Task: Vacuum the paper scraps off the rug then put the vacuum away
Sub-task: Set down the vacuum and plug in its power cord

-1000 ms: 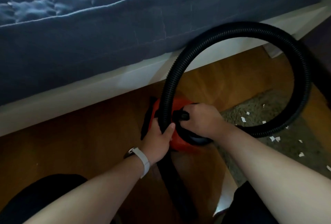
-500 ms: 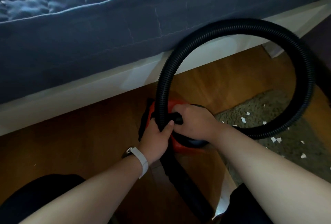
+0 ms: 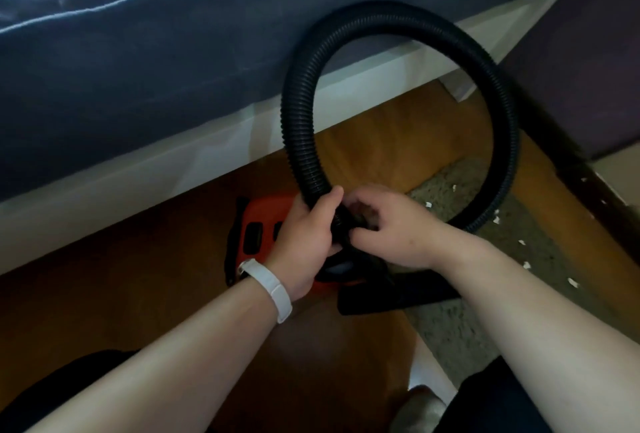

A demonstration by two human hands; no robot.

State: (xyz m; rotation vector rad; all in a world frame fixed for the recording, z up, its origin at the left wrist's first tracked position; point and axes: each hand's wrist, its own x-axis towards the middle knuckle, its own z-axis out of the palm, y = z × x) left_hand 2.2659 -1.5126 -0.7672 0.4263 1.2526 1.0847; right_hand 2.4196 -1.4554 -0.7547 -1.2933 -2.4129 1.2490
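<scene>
A small red and black vacuum (image 3: 258, 224) sits on the wooden floor in front of the bed. Its black ribbed hose (image 3: 381, 15) arcs up in a big loop and comes down on the right. My left hand (image 3: 304, 235) grips the hose near its lower end, over the vacuum. My right hand (image 3: 391, 224) curls its fingers round the black hose end beside the left hand. The grey-green rug (image 3: 485, 294) lies to the right, with several white paper scraps (image 3: 428, 204) on it.
A bed with a blue quilt (image 3: 138, 68) and a white frame (image 3: 173, 169) fills the upper view. A black flat vacuum attachment (image 3: 398, 297) lies at the rug's edge. A dark wall or furniture piece (image 3: 571, 68) stands at right. My knees show at the bottom.
Both hands have lifted the hose end off the vacuum's top, exposing more of the red body. The hose loop has shifted left and narrowed. The black attachment now points right.
</scene>
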